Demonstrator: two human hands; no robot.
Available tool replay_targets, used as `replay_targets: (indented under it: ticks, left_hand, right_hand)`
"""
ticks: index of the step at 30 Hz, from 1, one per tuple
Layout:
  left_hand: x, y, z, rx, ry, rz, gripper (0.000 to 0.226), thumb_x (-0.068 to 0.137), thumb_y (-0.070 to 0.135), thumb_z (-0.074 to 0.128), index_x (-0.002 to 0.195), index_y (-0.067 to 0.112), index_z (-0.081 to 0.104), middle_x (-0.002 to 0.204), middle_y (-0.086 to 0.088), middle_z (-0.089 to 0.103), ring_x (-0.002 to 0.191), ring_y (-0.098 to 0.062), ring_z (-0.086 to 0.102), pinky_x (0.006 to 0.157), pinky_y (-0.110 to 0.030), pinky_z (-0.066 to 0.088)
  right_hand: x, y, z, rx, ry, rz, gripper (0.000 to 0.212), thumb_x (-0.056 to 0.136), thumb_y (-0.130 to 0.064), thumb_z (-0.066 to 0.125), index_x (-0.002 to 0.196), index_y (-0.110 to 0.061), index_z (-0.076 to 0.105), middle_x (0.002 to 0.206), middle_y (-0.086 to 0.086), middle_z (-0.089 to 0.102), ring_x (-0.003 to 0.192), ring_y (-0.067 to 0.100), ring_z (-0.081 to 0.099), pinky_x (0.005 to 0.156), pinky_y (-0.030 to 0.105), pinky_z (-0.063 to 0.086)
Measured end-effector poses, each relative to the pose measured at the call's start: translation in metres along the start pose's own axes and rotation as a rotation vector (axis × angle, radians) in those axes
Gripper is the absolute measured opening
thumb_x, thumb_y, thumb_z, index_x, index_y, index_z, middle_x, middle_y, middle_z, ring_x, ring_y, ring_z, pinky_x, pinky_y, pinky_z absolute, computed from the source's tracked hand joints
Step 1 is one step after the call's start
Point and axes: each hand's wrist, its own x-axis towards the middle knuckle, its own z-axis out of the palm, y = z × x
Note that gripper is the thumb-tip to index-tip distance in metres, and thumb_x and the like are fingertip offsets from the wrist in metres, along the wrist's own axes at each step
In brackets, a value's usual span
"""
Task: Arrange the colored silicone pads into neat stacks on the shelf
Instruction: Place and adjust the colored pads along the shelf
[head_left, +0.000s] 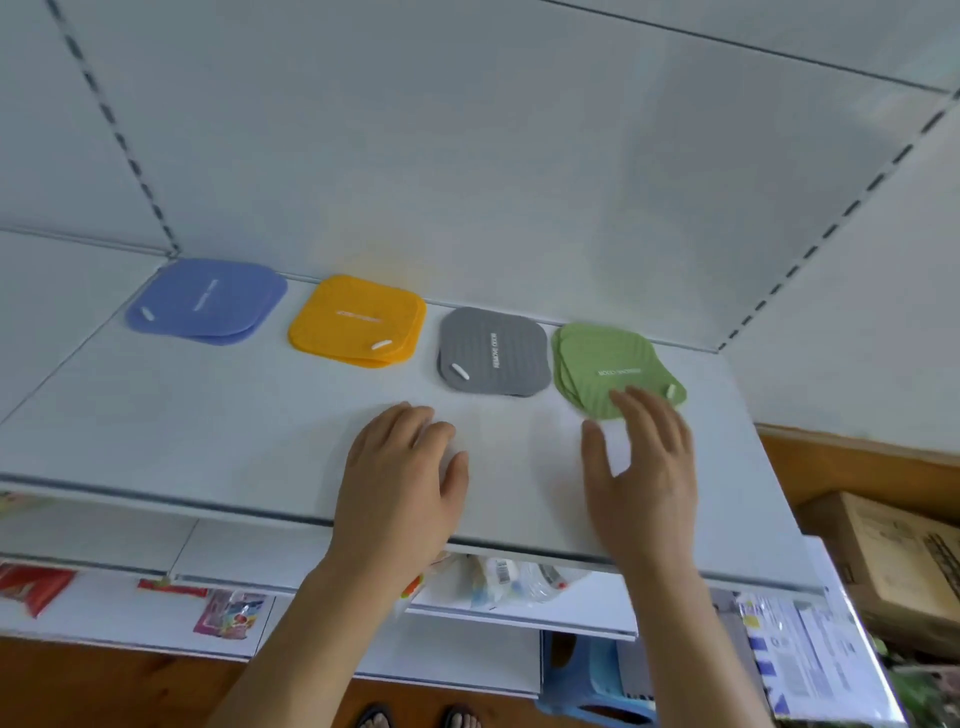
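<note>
Four small stacks of square silicone pads lie in a row along the back of the white shelf (208, 426): blue pads (208, 300), orange pads (357, 321), grey pads (493, 352) and green pads (608, 366). The green stack is fanned out, its layers offset. My left hand (402, 467) rests flat on the shelf in front of the grey pads, fingers loosely bent, holding nothing. My right hand (641, 462) hovers with spread fingers, its fingertips over the near edge of the green stack.
White back panels with slotted uprights (119, 140) rise behind the shelf. Lower shelves hold packaged goods (231, 613). A cardboard box (904, 561) sits at the right, a blue stool (592, 680) stands below, and feet in sandals show on the wooden floor.
</note>
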Motion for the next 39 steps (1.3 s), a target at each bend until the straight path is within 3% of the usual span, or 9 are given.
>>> replay_targets:
  ticks: [10, 13, 16, 19, 22, 25, 27, 31, 39]
  left_hand:
    - [-0.106, -0.012, -0.063, 0.063, 0.201, -0.380, 0.032, 0.099, 0.031, 0.061, 0.121, 0.010, 0.069, 0.123, -0.005, 0.069, 0.121, -0.023, 0.060, 0.102, -0.038, 0.053]
    - [-0.168, -0.011, -0.074, 0.154, 0.263, -0.570, 0.031, 0.099, 0.032, 0.059, 0.120, 0.011, 0.068, 0.119, -0.004, 0.068, 0.114, -0.023, 0.061, 0.096, -0.035, 0.053]
    - [-0.239, -0.011, -0.078, 0.185, 0.246, -0.841, 0.041, 0.096, 0.041, 0.053, 0.123, 0.015, 0.069, 0.123, -0.005, 0.068, 0.118, -0.025, 0.060, 0.102, -0.037, 0.048]
    - [-0.305, -0.010, -0.086, 0.217, 0.125, -1.142, 0.049, 0.097, 0.051, 0.048, 0.132, 0.022, 0.066, 0.136, -0.002, 0.065, 0.130, -0.029, 0.057, 0.109, -0.044, 0.046]
    - [-0.362, -0.011, -0.095, 0.128, -0.032, -1.389, 0.051, 0.101, 0.056, 0.044, 0.145, 0.031, 0.054, 0.149, 0.004, 0.055, 0.139, -0.027, 0.049, 0.114, -0.044, 0.044]
    - [-0.413, -0.017, -0.107, 0.039, -0.136, -1.499, 0.064, 0.090, 0.070, 0.028, 0.135, 0.035, 0.058, 0.133, 0.006, 0.061, 0.125, -0.026, 0.057, 0.103, -0.045, 0.050]
    - [-0.440, -0.024, -0.115, 0.019, -0.134, -1.525, 0.068, 0.084, 0.072, 0.022, 0.125, 0.035, 0.062, 0.118, 0.007, 0.063, 0.114, -0.023, 0.060, 0.096, -0.045, 0.053]
    - [-0.466, -0.045, -0.141, 0.033, -0.041, -1.564, 0.036, 0.100, 0.058, 0.045, 0.118, 0.031, 0.060, 0.108, 0.004, 0.058, 0.110, -0.023, 0.061, 0.091, -0.041, 0.054]
    - [-0.475, -0.118, -0.181, -0.018, -0.039, -1.569, 0.053, 0.101, 0.060, 0.041, 0.142, 0.029, 0.054, 0.133, 0.004, 0.059, 0.121, -0.022, 0.058, 0.100, -0.042, 0.052]
  right_hand:
    - [-0.031, -0.103, 0.012, 0.527, -0.332, -0.418, 0.035, 0.098, -0.025, 0.063, 0.130, -0.010, 0.067, 0.138, 0.003, 0.062, 0.134, 0.021, 0.054, 0.109, 0.037, 0.047]
    - [-0.058, -0.126, 0.011, 0.683, -0.448, -0.561, 0.035, 0.099, -0.025, 0.062, 0.129, -0.009, 0.067, 0.136, 0.004, 0.063, 0.131, 0.019, 0.056, 0.108, 0.030, 0.046]
    - [-0.093, -0.146, 0.013, 0.738, -0.612, -0.659, 0.037, 0.099, -0.029, 0.061, 0.131, -0.012, 0.065, 0.134, 0.003, 0.064, 0.128, 0.018, 0.058, 0.106, 0.030, 0.048]
    - [-0.129, -0.158, 0.030, 0.544, -0.914, -0.788, 0.042, 0.098, -0.040, 0.058, 0.134, -0.019, 0.061, 0.131, 0.000, 0.065, 0.123, 0.021, 0.060, 0.102, 0.037, 0.052]
    - [-0.159, -0.172, 0.049, 0.031, -1.299, -1.004, 0.063, 0.096, -0.063, 0.048, 0.149, -0.029, 0.044, 0.148, -0.002, 0.053, 0.133, 0.021, 0.052, 0.109, 0.041, 0.046]
    - [-0.188, -0.201, 0.055, -0.170, -1.513, -1.079, 0.071, 0.096, -0.069, 0.044, 0.155, -0.032, 0.033, 0.158, -0.006, 0.042, 0.142, 0.017, 0.044, 0.117, 0.038, 0.038]
    - [-0.208, -0.225, 0.054, -0.146, -1.518, -1.110, 0.071, 0.096, -0.068, 0.045, 0.156, -0.033, 0.032, 0.158, -0.007, 0.043, 0.142, 0.016, 0.044, 0.117, 0.036, 0.039]
    - [-0.238, -0.275, 0.050, -0.067, -1.451, -1.158, 0.068, 0.097, -0.065, 0.047, 0.155, -0.033, 0.036, 0.156, -0.008, 0.047, 0.141, 0.014, 0.047, 0.114, 0.035, 0.042]
    - [-0.262, -0.348, 0.070, -0.046, -1.461, -1.122, 0.066, 0.097, -0.066, 0.046, 0.155, -0.035, 0.036, 0.157, -0.010, 0.044, 0.141, 0.015, 0.047, 0.113, 0.037, 0.043]
